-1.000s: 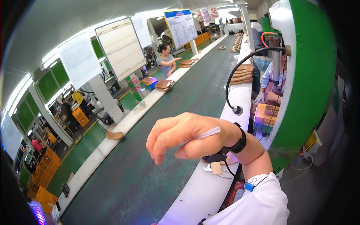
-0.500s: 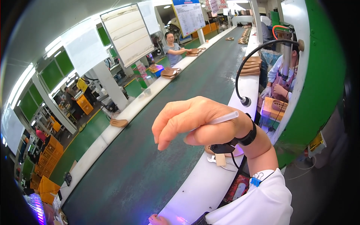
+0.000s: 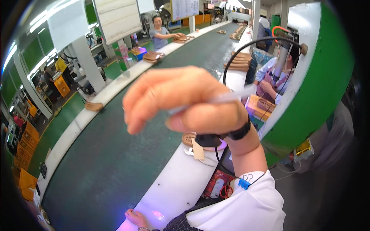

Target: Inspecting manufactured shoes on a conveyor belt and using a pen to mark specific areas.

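Note:
My right hand [image 3: 185, 104] is raised over the conveyor belt [image 3: 104, 161], blurred by motion. Its bent fingers and thumb close on a slim, whitish, pen-like stick [image 3: 221, 99], whose end sticks out toward the wrist. A black band [image 3: 239, 133] circles that wrist. Below the hand, on the white ledge [image 3: 169, 179], lie a brown perforated shoe piece [image 3: 188, 138], a beige tag-like piece [image 3: 198, 149] and metal pliers [image 3: 208, 161]. My left hand [image 3: 135, 218] rests at the ledge's edge near the bottom, fingers loosely extended, with nothing visible in it.
Brown shoe pieces lie on the far ledge [image 3: 93, 106] and in a stack [image 3: 238, 61] at right. A co-worker [image 3: 160, 34] handles pieces across the belt; another [image 3: 271, 82] sits behind the green machine panel [image 3: 308, 92]. A black cable [image 3: 235, 52] arches beside my hand.
My view has shifted, so the surroundings sit further left and higher. My right hand still grips the stick and appears larger and blurred. More of my left hand shows at the bottom.

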`<state>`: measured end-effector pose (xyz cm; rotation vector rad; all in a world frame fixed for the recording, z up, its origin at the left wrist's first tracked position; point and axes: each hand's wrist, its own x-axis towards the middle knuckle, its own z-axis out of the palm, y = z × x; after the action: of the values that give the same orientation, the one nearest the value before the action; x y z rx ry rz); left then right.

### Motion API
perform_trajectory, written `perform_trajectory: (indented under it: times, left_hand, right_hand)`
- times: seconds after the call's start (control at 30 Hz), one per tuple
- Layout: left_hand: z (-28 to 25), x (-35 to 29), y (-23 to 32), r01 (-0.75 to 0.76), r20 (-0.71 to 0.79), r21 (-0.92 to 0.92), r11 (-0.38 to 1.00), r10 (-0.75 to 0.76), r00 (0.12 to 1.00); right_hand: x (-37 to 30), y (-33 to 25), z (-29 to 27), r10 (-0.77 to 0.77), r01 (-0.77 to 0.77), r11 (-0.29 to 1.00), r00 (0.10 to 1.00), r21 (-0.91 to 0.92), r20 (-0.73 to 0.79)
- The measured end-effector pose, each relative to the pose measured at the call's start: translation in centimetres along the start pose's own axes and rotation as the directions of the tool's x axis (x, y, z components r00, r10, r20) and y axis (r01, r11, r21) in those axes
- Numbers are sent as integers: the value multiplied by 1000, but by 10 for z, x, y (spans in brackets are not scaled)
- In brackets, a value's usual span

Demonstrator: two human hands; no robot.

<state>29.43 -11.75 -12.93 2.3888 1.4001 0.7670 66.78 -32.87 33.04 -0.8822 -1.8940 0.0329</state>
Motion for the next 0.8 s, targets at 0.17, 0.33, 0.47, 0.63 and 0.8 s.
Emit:
perform_trajectory:
  times: [0.17, 0.33, 0.47, 0.63, 0.8]
  left_hand:
    - [21, -12, -7, 65, -29, -16, 998, -66, 997]
    - [27, -23, -18, 100, -122, -17, 995, -101, 987]
    - [23, -27, -20, 124, -92, -36, 992, -126, 988]
    - [27, -13, -6, 96, -101, -8, 995, -97, 990]
    - [21, -17, -7, 46, -113, -26, 999, -49, 992]
  right_hand:
    - [-20, 36, 9, 156, -156, 982, 988, 105, 9]
    - [-45, 63, 59, 171, -211, 946, 970, 245, 175]
    - [-63, 95, 134, 288, -294, 956, 932, -7, 218]
    - [-144, 167, 224, 593, -552, 800, 788, -236, 167]
    - [-229, 211, 306, 565, -522, 805, 820, -283, 93]
